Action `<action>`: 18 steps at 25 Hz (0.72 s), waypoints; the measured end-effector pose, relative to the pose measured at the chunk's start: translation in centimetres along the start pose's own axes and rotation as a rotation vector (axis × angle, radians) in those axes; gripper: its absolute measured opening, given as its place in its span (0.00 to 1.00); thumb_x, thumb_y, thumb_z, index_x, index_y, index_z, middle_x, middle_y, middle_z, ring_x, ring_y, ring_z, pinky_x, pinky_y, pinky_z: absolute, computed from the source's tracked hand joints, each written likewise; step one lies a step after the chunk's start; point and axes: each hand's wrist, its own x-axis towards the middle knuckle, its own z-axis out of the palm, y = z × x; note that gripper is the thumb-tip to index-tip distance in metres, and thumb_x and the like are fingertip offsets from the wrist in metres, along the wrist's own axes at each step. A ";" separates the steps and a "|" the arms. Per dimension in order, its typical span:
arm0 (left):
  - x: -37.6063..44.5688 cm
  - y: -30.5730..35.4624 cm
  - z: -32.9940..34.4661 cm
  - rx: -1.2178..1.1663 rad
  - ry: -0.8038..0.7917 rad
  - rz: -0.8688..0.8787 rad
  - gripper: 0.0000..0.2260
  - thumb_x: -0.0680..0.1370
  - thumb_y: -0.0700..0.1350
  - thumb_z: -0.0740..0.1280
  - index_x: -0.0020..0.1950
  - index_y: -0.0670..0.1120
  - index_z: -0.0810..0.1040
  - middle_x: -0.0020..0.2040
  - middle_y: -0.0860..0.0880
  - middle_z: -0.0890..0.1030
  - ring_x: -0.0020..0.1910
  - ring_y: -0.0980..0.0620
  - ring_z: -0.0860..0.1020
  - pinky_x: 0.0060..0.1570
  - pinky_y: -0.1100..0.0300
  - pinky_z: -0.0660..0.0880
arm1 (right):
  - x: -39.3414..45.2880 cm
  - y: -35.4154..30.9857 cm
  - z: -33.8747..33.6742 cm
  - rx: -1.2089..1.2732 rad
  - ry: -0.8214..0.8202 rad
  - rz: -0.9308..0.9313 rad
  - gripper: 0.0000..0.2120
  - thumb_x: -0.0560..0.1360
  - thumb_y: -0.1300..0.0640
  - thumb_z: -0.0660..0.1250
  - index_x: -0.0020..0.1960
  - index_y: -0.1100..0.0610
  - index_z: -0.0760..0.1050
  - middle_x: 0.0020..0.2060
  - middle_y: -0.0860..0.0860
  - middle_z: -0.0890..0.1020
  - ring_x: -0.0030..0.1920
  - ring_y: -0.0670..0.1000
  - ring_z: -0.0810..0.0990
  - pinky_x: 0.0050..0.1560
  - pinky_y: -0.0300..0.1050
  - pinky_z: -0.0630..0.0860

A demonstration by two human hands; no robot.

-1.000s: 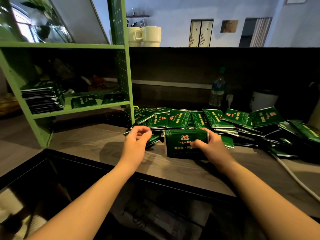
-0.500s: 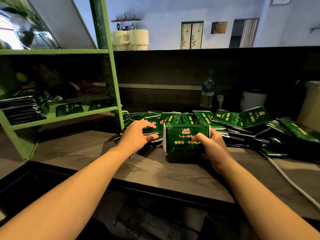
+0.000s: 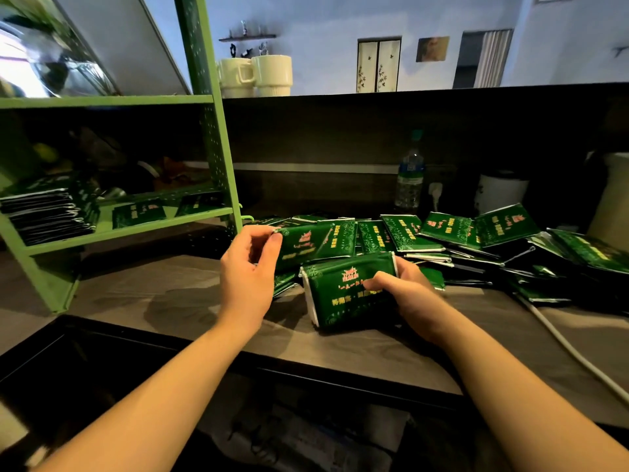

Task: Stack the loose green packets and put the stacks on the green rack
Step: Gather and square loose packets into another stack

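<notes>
Several loose green packets [image 3: 449, 233] lie spread over the wooden counter [image 3: 170, 301]. My right hand [image 3: 405, 287] grips a thick stack of green packets [image 3: 343, 294], tilted above the counter. My left hand [image 3: 248, 267] pinches the corner of a single green packet [image 3: 306, 243] lifted off the pile, just left of and behind the stack. The green rack [image 3: 211, 158] stands at the left. On its lower shelf sit a tall stack of packets [image 3: 44, 212] and two flat packets [image 3: 139, 212].
Two cream mugs [image 3: 258, 74] stand on the dark ledge behind the rack. A water bottle [image 3: 410, 175], a white pot [image 3: 498, 192] and a plug sit at the back. A white cable [image 3: 578, 356] runs along the counter's right side. Below the counter edge is a dark recess.
My left hand reached into the pile, took hold of one packet and lifted it. My right hand's stack has tilted and moved slightly down and right.
</notes>
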 end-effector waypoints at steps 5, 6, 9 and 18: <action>-1.7 -2.7 -0.5 -0.327 -0.009 -0.520 0.07 0.83 0.47 0.63 0.51 0.56 0.79 0.55 0.42 0.80 0.59 0.42 0.79 0.66 0.41 0.74 | -0.1 0.6 0.6 0.005 -0.069 -0.006 0.11 0.74 0.68 0.68 0.54 0.57 0.76 0.44 0.51 0.86 0.48 0.52 0.84 0.45 0.42 0.78; -1.7 -3.2 -0.7 -0.375 -0.017 -0.590 0.08 0.83 0.46 0.62 0.51 0.55 0.80 0.57 0.41 0.80 0.60 0.40 0.78 0.69 0.38 0.70 | -0.2 0.7 0.7 -0.007 -0.078 -0.008 0.10 0.75 0.68 0.67 0.53 0.57 0.75 0.44 0.50 0.86 0.47 0.51 0.84 0.44 0.41 0.77; -1.9 -3.9 -0.8 -0.424 -0.113 -0.668 0.09 0.82 0.45 0.61 0.50 0.55 0.81 0.61 0.42 0.78 0.66 0.43 0.73 0.74 0.34 0.62 | -0.3 0.8 0.9 -0.002 -0.112 -0.018 0.13 0.76 0.68 0.66 0.58 0.59 0.72 0.47 0.52 0.85 0.48 0.50 0.84 0.44 0.39 0.78; -2.9 -1.3 0.3 -0.029 -0.583 -0.482 0.20 0.78 0.44 0.71 0.68 0.55 0.69 0.60 0.54 0.80 0.61 0.53 0.79 0.66 0.49 0.73 | 0.1 1.3 1.0 -0.061 -0.190 -0.020 0.23 0.76 0.70 0.65 0.67 0.53 0.68 0.54 0.59 0.82 0.53 0.56 0.83 0.47 0.44 0.80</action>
